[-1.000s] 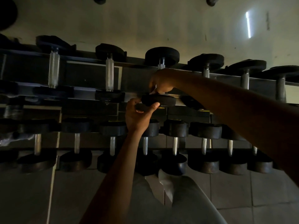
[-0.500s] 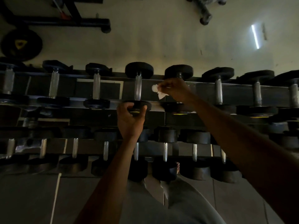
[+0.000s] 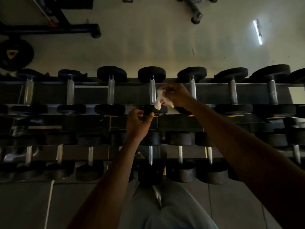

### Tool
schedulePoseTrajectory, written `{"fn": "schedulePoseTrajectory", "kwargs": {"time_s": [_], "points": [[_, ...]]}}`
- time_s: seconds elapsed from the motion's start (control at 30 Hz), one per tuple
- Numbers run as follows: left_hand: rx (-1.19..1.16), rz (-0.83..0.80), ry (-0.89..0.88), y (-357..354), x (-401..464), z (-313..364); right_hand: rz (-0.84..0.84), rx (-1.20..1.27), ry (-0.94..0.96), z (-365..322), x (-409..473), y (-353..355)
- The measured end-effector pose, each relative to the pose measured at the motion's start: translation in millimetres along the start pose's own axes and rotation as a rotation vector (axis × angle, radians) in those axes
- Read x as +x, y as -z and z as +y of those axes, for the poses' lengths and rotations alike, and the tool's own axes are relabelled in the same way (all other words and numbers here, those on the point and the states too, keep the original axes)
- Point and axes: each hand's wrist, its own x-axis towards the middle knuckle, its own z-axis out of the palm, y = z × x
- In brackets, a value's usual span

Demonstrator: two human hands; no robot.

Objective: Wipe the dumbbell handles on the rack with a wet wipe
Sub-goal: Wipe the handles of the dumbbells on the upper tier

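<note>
A two-tier rack [image 3: 206, 85] carries rows of black dumbbells with silver handles. My right hand [image 3: 177, 95] grips a crumpled white wet wipe [image 3: 159, 100] just right of a knurled handle [image 3: 152, 92] on the upper tier, and the wipe touches that handle's lower part. My left hand [image 3: 137, 122] curls its fingers and thumb round the near black head [image 3: 152, 109] of that same dumbbell. My right hand hides part of the neighbouring handle [image 3: 192, 88].
More dumbbells fill the upper tier to the left [image 3: 110, 91] and right [image 3: 232, 91], and a lower tier [image 3: 179, 154] sits close to my legs. A weight plate [image 3: 14, 54] and a dark machine base [image 3: 54, 28] lie on the floor beyond the rack.
My right hand pulled back from the handle it was wiping and now holds the wipe, more unfolded, beside the handle. My left hand stays at the near head. The view shifted.
</note>
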Motion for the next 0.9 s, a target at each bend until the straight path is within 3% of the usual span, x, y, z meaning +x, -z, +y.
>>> {"fn": "schedulePoseTrajectory", "kwargs": {"time_s": [0.2,0.47,0.9], "points": [[-0.031,0.004,0.039,-4,18,-2,-0.120,-0.294,0.007,8,33,-1],[-0.114,-0.028,0.089,-11,27,-11,-0.046,-0.507,0.154,36,48,-24],[-0.136,-0.028,0.079,-16,31,-18,0.040,-0.063,-0.034,46,52,-37]]}}
